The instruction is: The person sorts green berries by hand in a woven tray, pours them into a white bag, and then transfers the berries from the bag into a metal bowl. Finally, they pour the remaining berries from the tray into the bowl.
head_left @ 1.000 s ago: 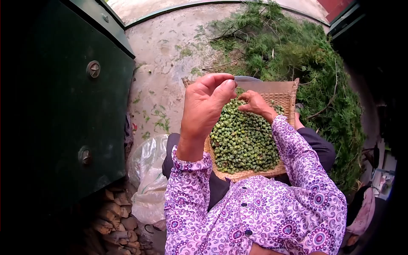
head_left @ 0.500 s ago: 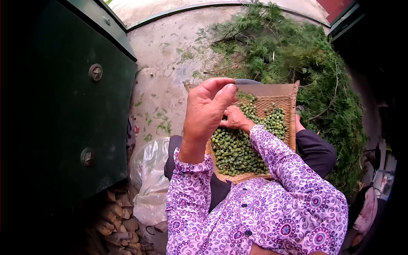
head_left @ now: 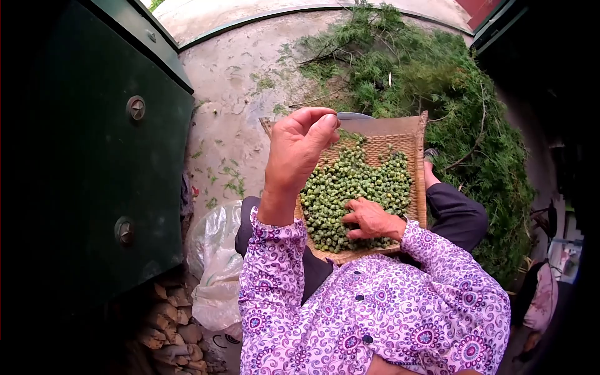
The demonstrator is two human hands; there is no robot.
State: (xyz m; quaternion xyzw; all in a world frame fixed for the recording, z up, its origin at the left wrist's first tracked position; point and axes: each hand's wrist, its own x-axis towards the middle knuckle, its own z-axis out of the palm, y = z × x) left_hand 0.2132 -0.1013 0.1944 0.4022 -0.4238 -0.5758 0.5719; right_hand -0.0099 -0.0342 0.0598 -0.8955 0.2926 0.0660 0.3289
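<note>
A woven basket tray [head_left: 420, 156] rests on my lap, holding a wide layer of small green cones [head_left: 334, 194]. My left hand [head_left: 297, 150] is raised over the tray's left side, thumb and fingertips pressed together in a pinch; whatever they may hold is too small to make out. Down on the cones near the tray's front is my right hand [head_left: 372, 220], palm down, its fingers apart and touching them. The rim of a metal basin [head_left: 354, 115] shows behind the tray's far edge.
Cut green branches [head_left: 462, 119] pile up behind and right of the tray. At left stands a dark green metal door [head_left: 125, 175]. A clear plastic bag [head_left: 215, 275] lies beside my left leg, with split firewood [head_left: 169, 319] below it.
My right hand has moved from beneath the raised left hand toward my body and slightly right, and its fingers have spread. My left hand keeps its pinch, and the view has shifted slightly.
</note>
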